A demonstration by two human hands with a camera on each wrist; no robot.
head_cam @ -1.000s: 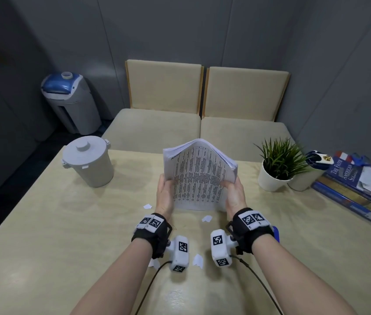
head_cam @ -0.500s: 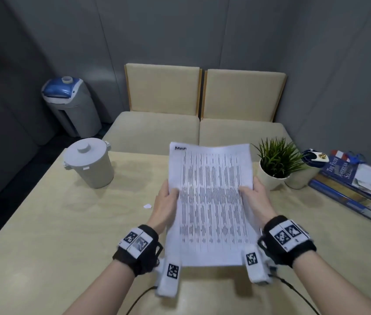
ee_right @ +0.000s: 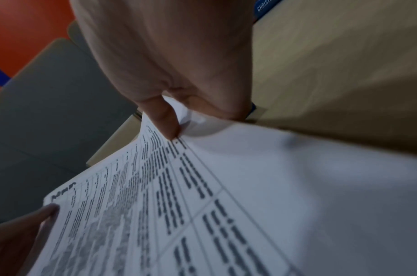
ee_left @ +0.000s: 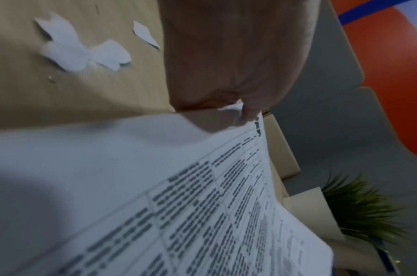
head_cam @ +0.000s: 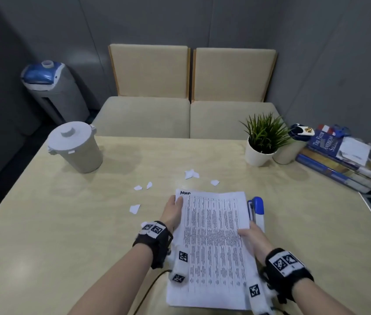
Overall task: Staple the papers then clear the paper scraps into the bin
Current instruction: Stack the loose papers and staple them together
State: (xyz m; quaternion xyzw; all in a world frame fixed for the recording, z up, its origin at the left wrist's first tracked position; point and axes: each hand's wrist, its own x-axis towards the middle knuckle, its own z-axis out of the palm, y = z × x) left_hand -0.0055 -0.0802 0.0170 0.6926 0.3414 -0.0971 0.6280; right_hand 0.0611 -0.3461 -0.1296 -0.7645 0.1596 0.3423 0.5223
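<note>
The left hand (ee_left: 236, 56) pinches the printed papers' (ee_left: 179, 205) top corner; paper scraps (ee_left: 80, 50) lie at ten o'clock on the table (ee_left: 61, 97).

The papers (head_cam: 211, 246) lie at the near middle of the worktop (head_cam: 66, 223), with the left hand (head_cam: 172, 212) on their 10 o'clock corner and the right hand (head_cam: 251, 238) on their 3 o'clock edge. The stapler (head_cam: 257, 211) sits just beside the papers at 2 o'clock. Paper scraps (head_cam: 191, 173) are scattered from 9 to 12 o'clock beyond the papers. The bin (head_cam: 78, 148) stands far at 10 o'clock, the plant (head_cam: 263, 142) far at 1 o'clock, and the books (head_cam: 343, 158) at 2 o'clock beside the plant.
</note>
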